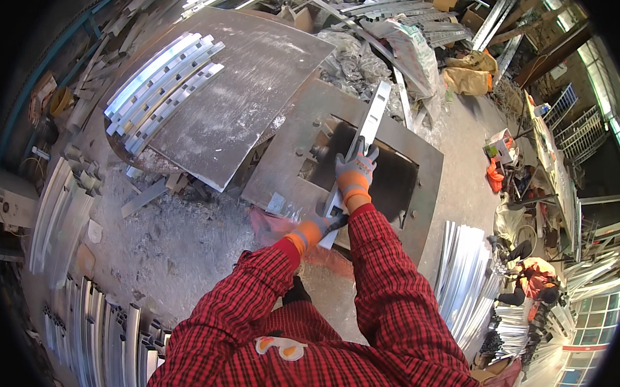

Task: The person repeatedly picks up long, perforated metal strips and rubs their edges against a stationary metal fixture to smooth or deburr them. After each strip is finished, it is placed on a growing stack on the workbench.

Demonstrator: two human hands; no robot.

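Note:
A long silver metal profile (378, 104) with square cut-outs lies slantwise across a steel machine table (283, 163), over the dark opening in its top. My right hand (355, 169), in a grey and orange work glove, is closed around the profile near its middle. Lower down, my left hand (315, 229), gloved alike, grips the near end of the same profile at the table's front edge. Parts of the fingers of both hands are hidden behind the profile and the gloves.
On a dark metal sheet (235, 84) to the left lie several notched profiles (163, 88). Bundles of long profiles (463, 278) stand at the right, more (100, 323) at lower left. Plastic sacks (412, 55) and scrap lie behind the table. Another person (533, 281) crouches far right.

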